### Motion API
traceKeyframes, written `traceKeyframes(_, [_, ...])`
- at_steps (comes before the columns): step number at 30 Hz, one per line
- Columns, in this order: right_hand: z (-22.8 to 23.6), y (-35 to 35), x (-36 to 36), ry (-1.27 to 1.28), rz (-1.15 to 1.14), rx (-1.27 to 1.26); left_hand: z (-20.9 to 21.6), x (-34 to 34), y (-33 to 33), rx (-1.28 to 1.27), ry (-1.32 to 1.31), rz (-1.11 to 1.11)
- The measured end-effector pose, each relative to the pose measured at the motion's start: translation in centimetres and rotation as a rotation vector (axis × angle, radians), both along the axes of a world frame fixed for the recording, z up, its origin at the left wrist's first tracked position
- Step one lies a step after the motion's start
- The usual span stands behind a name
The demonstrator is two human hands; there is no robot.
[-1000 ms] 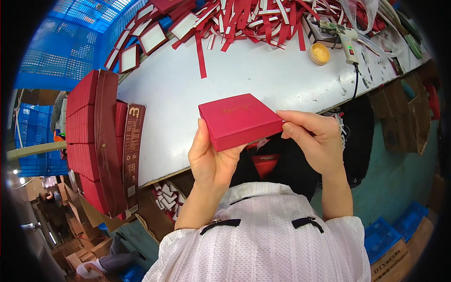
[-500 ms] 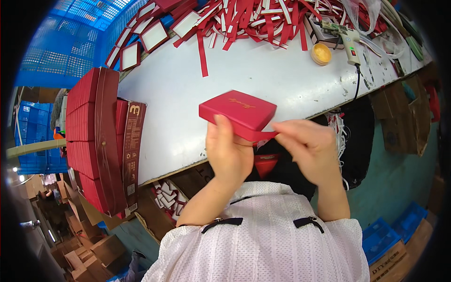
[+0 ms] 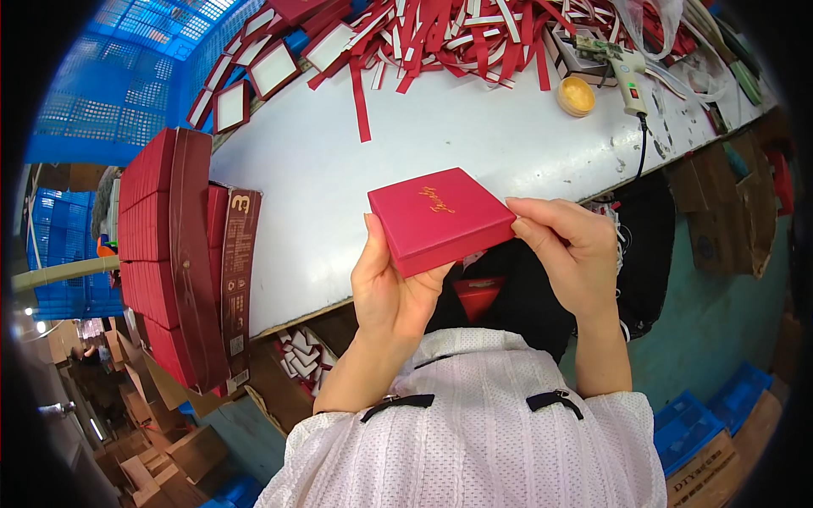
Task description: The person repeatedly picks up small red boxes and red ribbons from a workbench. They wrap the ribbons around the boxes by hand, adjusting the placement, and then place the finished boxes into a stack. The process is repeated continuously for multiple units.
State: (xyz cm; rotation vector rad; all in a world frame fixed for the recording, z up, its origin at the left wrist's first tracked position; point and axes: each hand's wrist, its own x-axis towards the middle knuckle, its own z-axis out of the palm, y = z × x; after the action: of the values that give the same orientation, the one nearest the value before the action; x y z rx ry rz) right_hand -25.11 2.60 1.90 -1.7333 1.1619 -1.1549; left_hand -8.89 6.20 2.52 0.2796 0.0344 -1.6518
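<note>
White tabletop [image 3: 292,195] is spread beyond both hands, with red and white strips [image 3: 457,42] heaped farther off. Just above the palm of the left hand [image 3: 389,292], a red box [image 3: 445,216] is held between the thumb and fingers curled underneath, while at its corner the right hand's [image 3: 580,254] thumb and forefinger are nearly joined, though whether anything is pinched cannot be told. Since half a second ago the box has been turned, so another side is probably being presented for handling.
</note>
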Motion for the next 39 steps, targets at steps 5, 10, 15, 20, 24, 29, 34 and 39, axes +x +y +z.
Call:
traceKeyframes(5, [-0.1, -0.1, -1.0, -0.243, -0.058, 0.194, -1.5, 1.1, 0.2, 0.017, 0.160, 0.028])
traceKeyframes(10, [0.3, 1.1, -1.1, -0.470, 0.051, 0.320, -4.1, 1.7, 0.1, 0.063, 0.133, -0.161])
traceKeyframes(15, [0.0, 1.2, 0.5, -0.179, 0.083, -0.026, -5.5, 0.4, -0.6, 0.068, 0.073, -0.355])
traceKeyframes(20, [0.2, 1.4, 0.6, -0.013, 0.102, -0.159, -5.8, 0.2, -0.1, 0.084, 0.100, -0.345])
traceKeyframes(24, [-0.5, 1.0, 0.6, -0.163, -0.049, -0.070, -5.5, -0.2, 0.3, 0.103, 0.045, -0.314])
traceKeyframes(29, [-2.1, 0.5, 0.4, -0.603, -0.119, 0.283, -6.1, -0.1, 0.5, 0.024, 0.245, -0.272])
traceKeyframes(34, [-2.4, 2.4, 2.7, -0.707, 0.207, 0.674, -8.0, 1.8, 0.0, -0.098, -0.218, -0.202])
traceKeyframes(39, [-3.1, 0.6, 3.8, -0.120, 0.362, 0.515, -4.0, 1.3, -1.0, -0.180, -1.693, 0.196])
